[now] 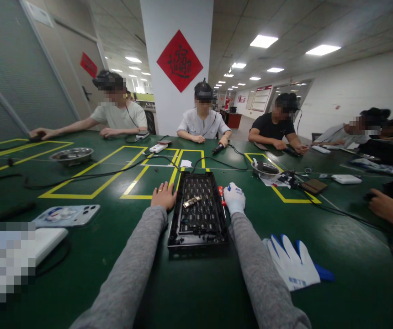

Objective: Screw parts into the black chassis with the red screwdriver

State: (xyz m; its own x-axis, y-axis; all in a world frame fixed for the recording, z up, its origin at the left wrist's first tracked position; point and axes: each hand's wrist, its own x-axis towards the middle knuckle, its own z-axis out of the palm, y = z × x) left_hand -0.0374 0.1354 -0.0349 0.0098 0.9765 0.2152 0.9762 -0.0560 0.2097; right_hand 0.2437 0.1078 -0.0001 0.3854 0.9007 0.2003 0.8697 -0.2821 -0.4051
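Note:
Between my hands on the green table lies a long black plastic casing (198, 242) with rows of small raised shapes inside. A small shiny metal piece (192, 202) rests in it, and dark thin parts lie near its close end. My left hand (164, 196), bare with a ring, is open and flat on the table at the casing's left side. My right hand (235, 198), in a white glove, is closed just right of the casing; its fingertips are hidden. A screwdriver (221, 195) with a red handle stands between that hand and the casing's edge; I cannot tell whether they touch.
A white-and-blue glove (294, 265) lies at right. To the left are a phone (66, 215) and a white device (50, 242). Metal bowls (72, 156) (265, 169), cables and yellow tape lines (68, 196) spread farther off. Several people sit around the table.

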